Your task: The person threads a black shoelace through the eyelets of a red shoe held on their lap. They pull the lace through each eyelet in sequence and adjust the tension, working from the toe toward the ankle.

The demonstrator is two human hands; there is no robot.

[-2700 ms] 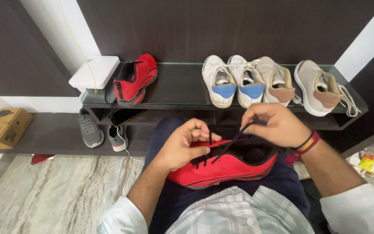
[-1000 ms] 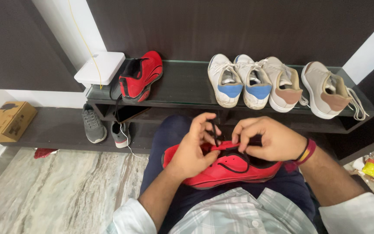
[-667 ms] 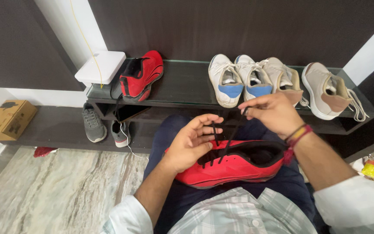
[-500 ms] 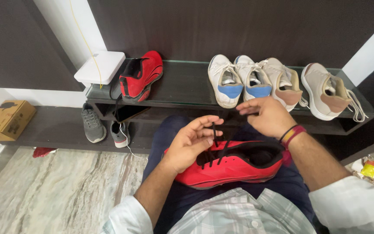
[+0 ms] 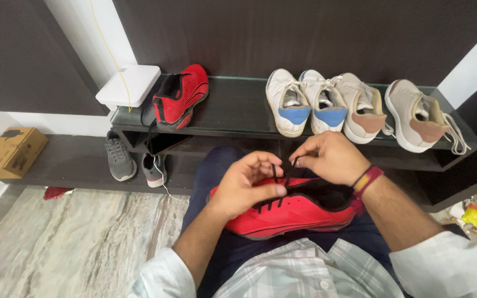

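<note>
Lacing the red low-top sports shoe (image 5: 288,212) on your lap.
Your left hand (image 5: 244,185) and right hand (image 5: 329,157) each pinch its thin black lace (image 5: 282,179); the dark shelf edge (image 5: 222,134) lies just beyond.

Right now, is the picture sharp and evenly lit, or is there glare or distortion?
Head view: hands and red shoe look sharp; soft daylight, no harsh shadows; mild sheen on the glass shelf; wide-angle lens bends the edges; lower shelf recess is dark.

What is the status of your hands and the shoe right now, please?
Both hands pinching black lace: left hand, right hand. Red shoe on lap. Nothing in the way.
</note>
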